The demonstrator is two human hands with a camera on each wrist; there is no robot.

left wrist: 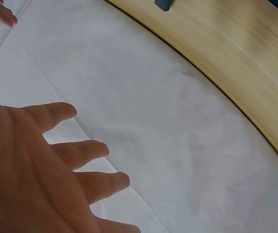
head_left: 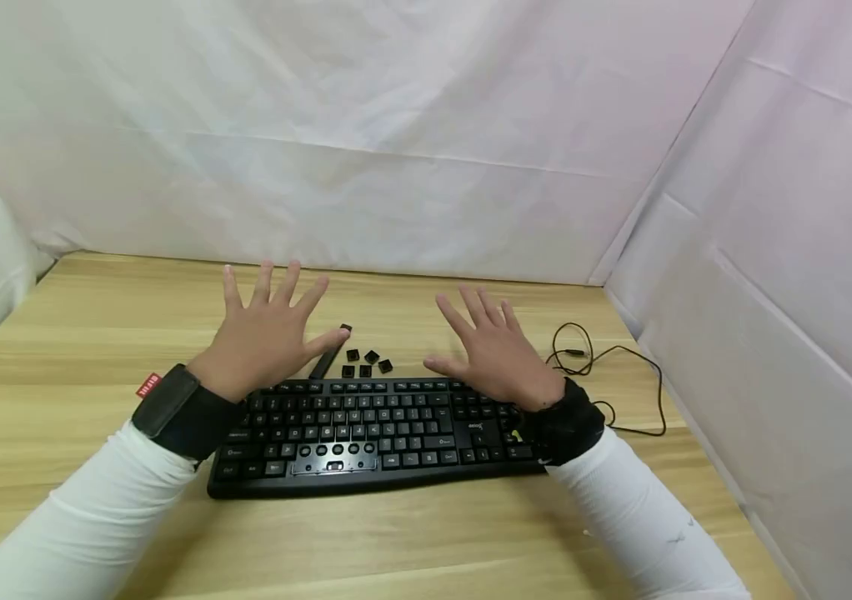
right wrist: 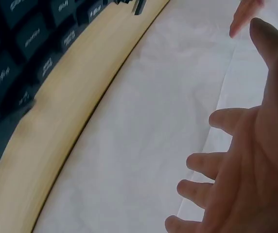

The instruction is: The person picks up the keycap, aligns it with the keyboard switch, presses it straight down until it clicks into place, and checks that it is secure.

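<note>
Both hands are raised with fingers spread and nothing in them. My left hand (head_left: pixel 264 342) is over the left end of a black keyboard (head_left: pixel 298 487); in the left wrist view its palm (left wrist: pixel 27 179) shows. Over the keyboard's right part is my right hand (head_left: pixel 497 354), its palm (right wrist: pixel 255 179) showing in the right wrist view. In the bottom row a long gap exposes the bare key bed (head_left: pixel 334 461). Behind the keyboard lie several loose black keycaps (head_left: pixel 366 371). A long black bar-shaped piece (head_left: pixel 327 360) lies beside them, partly behind my left thumb.
A thin black cable (head_left: pixel 659 392) loops on the wooden table (head_left: pixel 411 542) to the right, its plug (head_left: pixel 574 353) behind the keyboard. White cloth (head_left: pixel 366 150) hangs along the table's back, and another white sheet (head_left: pixel 786 275) stands at the right side.
</note>
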